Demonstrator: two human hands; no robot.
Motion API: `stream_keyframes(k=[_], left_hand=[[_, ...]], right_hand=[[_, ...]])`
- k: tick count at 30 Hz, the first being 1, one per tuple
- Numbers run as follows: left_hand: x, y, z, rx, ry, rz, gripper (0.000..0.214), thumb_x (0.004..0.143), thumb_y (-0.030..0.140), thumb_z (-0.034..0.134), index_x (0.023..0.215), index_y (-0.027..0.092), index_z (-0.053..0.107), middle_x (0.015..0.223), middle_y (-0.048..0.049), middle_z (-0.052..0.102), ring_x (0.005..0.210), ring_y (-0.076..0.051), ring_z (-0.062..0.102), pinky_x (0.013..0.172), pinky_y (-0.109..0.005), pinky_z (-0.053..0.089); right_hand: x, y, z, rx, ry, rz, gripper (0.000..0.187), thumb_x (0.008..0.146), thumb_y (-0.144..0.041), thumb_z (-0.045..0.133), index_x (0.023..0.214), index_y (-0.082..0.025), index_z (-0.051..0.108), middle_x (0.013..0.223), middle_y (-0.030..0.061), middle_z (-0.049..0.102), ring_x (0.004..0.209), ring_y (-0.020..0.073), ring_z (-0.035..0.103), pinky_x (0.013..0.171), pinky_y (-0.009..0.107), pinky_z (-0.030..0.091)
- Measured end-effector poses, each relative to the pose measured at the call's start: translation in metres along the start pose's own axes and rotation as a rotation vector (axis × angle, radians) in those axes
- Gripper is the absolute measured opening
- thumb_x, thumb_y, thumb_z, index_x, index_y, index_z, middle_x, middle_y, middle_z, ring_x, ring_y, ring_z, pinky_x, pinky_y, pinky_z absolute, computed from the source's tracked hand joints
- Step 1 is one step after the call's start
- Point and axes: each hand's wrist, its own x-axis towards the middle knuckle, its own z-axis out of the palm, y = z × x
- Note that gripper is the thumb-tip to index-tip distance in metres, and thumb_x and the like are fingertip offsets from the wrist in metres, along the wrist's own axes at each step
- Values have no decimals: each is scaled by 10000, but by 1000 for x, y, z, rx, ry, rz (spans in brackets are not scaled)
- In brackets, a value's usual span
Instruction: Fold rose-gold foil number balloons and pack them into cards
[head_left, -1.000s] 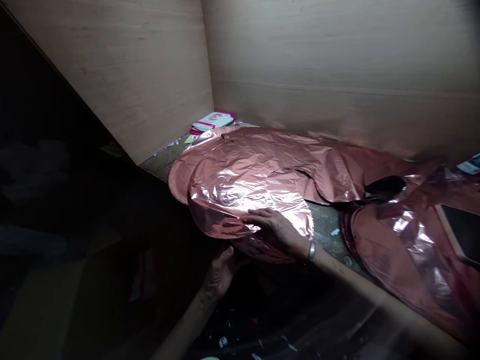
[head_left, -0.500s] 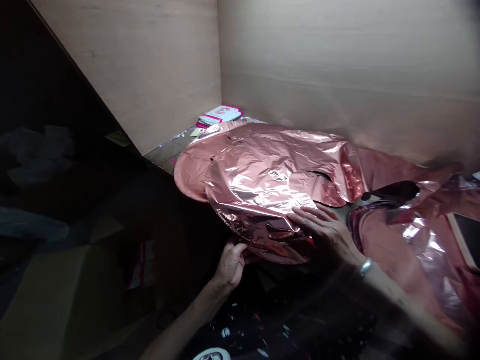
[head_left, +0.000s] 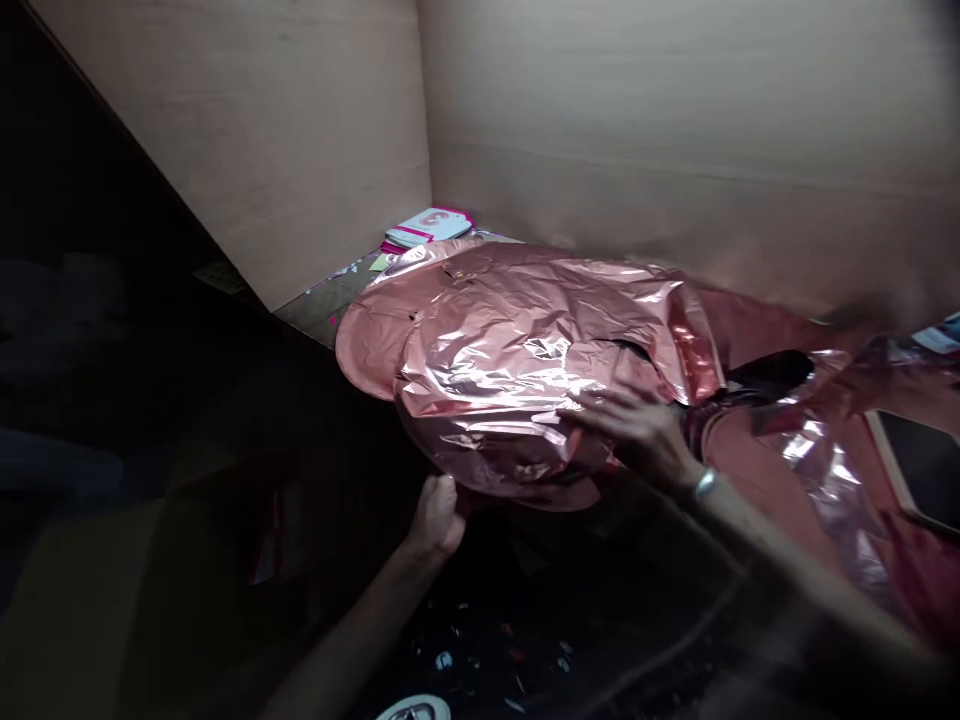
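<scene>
1 L hand [head_left: 436, 518] — closed on near edge of crinkled pink foil [head_left: 487, 330], spread on worktop [head_left: 319, 303]. 1 R hand [head_left: 641, 428], fingers spread, holding nothing, over foil — contact unclear, blurred. 1 bracelet [head_left: 705, 484], R wrist. 1 phone [head_left: 926, 465], far R. 1 stack white/pink pkts [head_left: 429, 227], back corner. 2 wooden panels [head_left: 262, 140] behind.

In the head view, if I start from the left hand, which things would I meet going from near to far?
The left hand → the shiny pink foil → the pink-edged stack of cards → the pale wooden back panel.
</scene>
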Motion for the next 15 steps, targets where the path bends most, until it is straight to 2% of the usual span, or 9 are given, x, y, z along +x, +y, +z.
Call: stream_keyframes(k=[2, 3, 4, 6, 8, 12, 15], left_hand=[[2, 7, 2, 28, -27, 7, 161, 665, 156, 753, 789, 137, 653, 765, -32, 734, 729, -194, 690, 734, -345, 576], [2, 10, 1, 45, -53, -8, 174, 674, 179, 761, 808, 136, 659, 768, -38, 736, 717, -195, 688, 711, -351, 578], [1, 12, 1, 60, -72, -31, 191, 684, 206, 766, 829, 133, 666, 778, -48, 739, 715, -201, 688, 691, -355, 579], [-2, 12, -1, 79, -87, -75, 217, 695, 246, 766, 850, 122, 677, 805, -71, 743, 726, -213, 690, 667, -360, 579], [-5, 10, -4, 82, -80, -103, 224, 694, 263, 766, 839, 115, 682, 799, -74, 738, 727, -218, 685, 657, -365, 580], [-9, 4, -6, 42, -61, -120, 237, 708, 294, 760, 862, 130, 685, 823, -68, 731, 766, -230, 688, 706, -376, 580], [-11, 2, -6, -16, -25, -92, 201, 721, 253, 727, 880, 140, 680, 843, -63, 735, 823, -232, 697, 781, -365, 568]], right_hand=[[18, 20, -20, -134, 291, 177, 252, 979, -202, 492, 1094, -196, 717, 1047, 72, 757, 980, 213, 696, 934, 401, 482], [24, 26, -31, -170, 380, 271, 240, 975, -203, 515, 1106, -178, 714, 1056, 84, 754, 999, 219, 690, 930, 396, 492], [28, 28, -41, -200, 428, 298, 228, 960, -199, 549, 1122, -180, 709, 1078, 82, 749, 1021, 222, 684, 949, 402, 488], [27, 19, -54, -192, 360, 214, 260, 940, -175, 585, 1173, -229, 687, 1159, 50, 725, 1084, 213, 663, 1027, 422, 443], [15, -1, -53, -133, 204, 94, 324, 945, -165, 575, 1229, -300, 649, 1216, 3, 700, 1130, 194, 642, 1085, 432, 387], [-19, -35, -27, -41, -41, 89, 391, 986, -223, 460, 1361, -294, 548, 1324, 13, 637, 1236, 212, 567, 1118, 454, 324], [-34, -40, -8, -21, -126, 120, 398, 955, -270, 486, 1344, -289, 565, 1352, 18, 616, 1242, 229, 555, 1129, 475, 290]])
